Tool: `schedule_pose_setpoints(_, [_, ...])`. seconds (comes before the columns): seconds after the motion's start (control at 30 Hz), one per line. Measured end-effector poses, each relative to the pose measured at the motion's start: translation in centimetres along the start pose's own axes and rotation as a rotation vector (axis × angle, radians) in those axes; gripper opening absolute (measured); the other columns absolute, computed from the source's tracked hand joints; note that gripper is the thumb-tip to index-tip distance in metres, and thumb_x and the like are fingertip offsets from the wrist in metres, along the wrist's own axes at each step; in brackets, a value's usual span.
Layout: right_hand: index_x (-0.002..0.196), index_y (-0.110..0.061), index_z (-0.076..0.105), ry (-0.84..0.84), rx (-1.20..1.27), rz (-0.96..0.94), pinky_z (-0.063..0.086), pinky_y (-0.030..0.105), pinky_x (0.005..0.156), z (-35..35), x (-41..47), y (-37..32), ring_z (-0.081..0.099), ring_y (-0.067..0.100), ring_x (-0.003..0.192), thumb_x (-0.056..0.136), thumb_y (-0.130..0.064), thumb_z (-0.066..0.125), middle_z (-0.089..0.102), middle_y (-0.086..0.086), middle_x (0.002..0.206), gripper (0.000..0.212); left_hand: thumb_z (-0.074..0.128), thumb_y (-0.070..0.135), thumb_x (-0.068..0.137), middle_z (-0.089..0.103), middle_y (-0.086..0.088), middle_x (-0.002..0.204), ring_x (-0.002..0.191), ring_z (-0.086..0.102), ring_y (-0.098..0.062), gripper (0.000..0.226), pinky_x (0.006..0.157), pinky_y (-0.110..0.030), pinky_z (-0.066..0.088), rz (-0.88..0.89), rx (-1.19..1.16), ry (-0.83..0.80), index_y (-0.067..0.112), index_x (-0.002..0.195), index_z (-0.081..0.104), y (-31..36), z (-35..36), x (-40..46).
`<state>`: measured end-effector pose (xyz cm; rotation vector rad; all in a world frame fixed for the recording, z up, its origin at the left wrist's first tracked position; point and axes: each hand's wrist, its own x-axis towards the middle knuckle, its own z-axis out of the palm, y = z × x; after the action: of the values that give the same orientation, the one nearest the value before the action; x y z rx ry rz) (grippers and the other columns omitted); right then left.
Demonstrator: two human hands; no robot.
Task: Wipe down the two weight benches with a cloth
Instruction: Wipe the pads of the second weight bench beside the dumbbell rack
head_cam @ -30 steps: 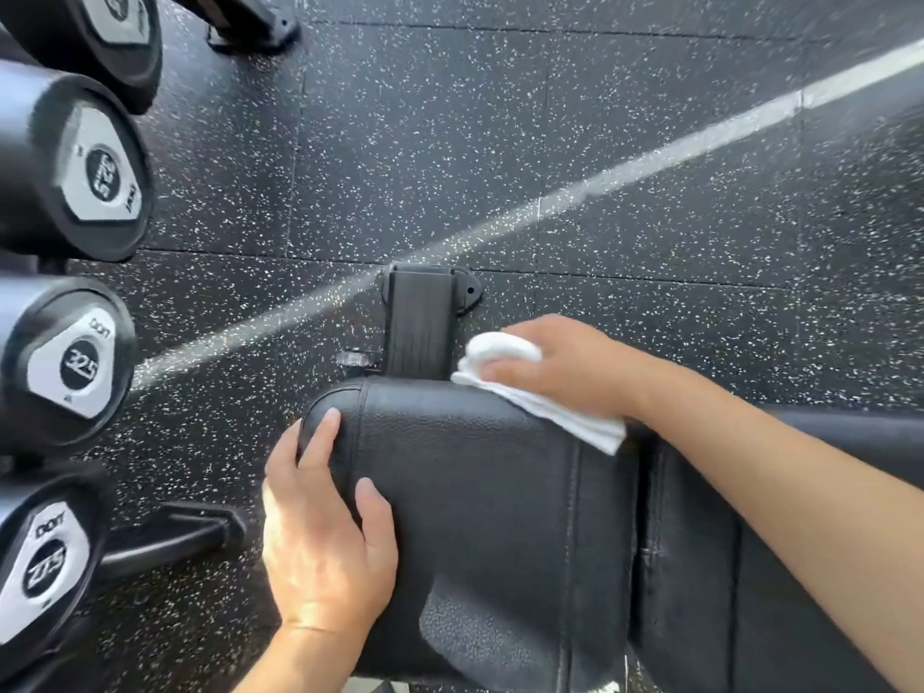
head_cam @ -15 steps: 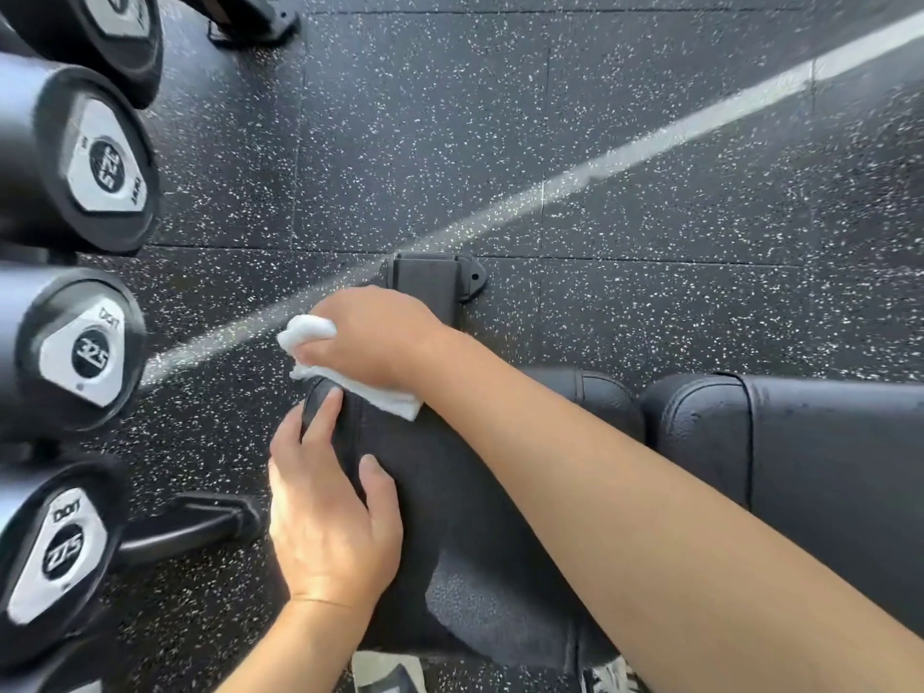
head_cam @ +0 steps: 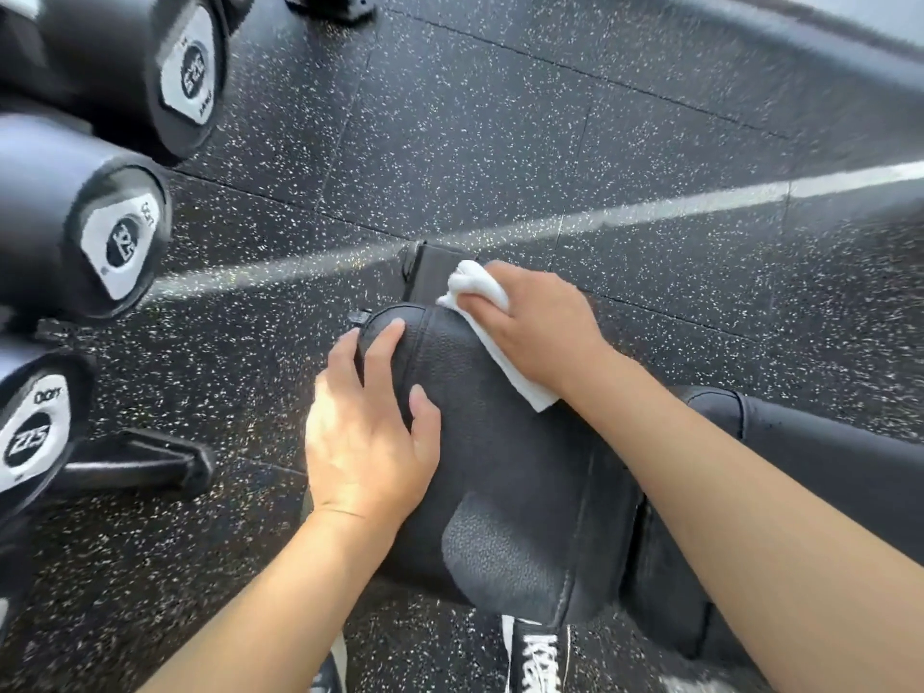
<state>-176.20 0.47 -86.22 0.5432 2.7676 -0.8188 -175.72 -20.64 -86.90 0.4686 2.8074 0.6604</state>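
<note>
The right hand (head_cam: 542, 332) has swept its gripped cloth (head_cam: 492, 332) back to the pad's far-right edge — left hand (head_cam: 372, 432) flat, bracing the bench (head_cam: 505, 472); wiping looks mid-way, second bench unseen.

Floor (head_cam: 500, 142): black rubber tiles, white-speckled, seams visible; one pale stripe (head_cam: 650, 210) runs across it from left to right. Standing on floor: weight bench, black textured seat pad (head_cam: 500, 467) with stitched seams, second pad (head_cam: 825, 457) adjoining on the right across a narrow gap; bench foot bracket (head_cam: 430, 272) on floor at far end of seat pad, on the stripe. On seat pad: left hand (head_cam: 367, 442) flat at the near-left edge, fingers over the rim; white cloth (head_cam: 492, 337) at far edge, pressed under right hand (head_cam: 540, 327). Also on floor: black rack foot (head_cam: 140, 462) at left, another foot (head_cam: 330, 5) at top, black lace-up shoe (head_cam: 537, 657) below the pad
</note>
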Motion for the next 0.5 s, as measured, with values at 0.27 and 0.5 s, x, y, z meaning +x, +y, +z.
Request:
schedule_pose_setpoints(0.27, [0.081, -0.015, 0.065, -0.118, -0.263, -0.154, 0.035, 0.031, 0.057, 3.5, 6.2, -9.8, 0.060, 0.027, 0.073, 0.095, -0.046, 0.056, 0.055, -0.005, 0.067, 0.035, 0.046, 0.071, 0.090, 0.056, 0.004, 0.142, 0.120, 0.061, -0.031, 0.074, 0.091, -0.046, 0.047, -0.320, -0.148, -0.100, 0.031, 0.152, 0.036, -1.9, -0.8, -1.5])
schedule_pose_setpoints(0.5, [0.080, -0.018, 0.067, -0.178, -0.657, -0.505, 0.036, 0.031, 0.057, 6.8, -0.5, -16.2, 0.065, 0.028, 0.074, 0.086, -0.042, 0.063, 0.052, -0.003, 0.065, 0.025, 0.031, 0.084, 0.089, 0.062, 0.014, 0.138, 0.122, 0.062, -0.017, 0.075, 0.097, -0.042, 0.052, -0.363, -0.354, -0.278, 0.041, 0.150, 0.041, -9.4, -3.0, -10.4])
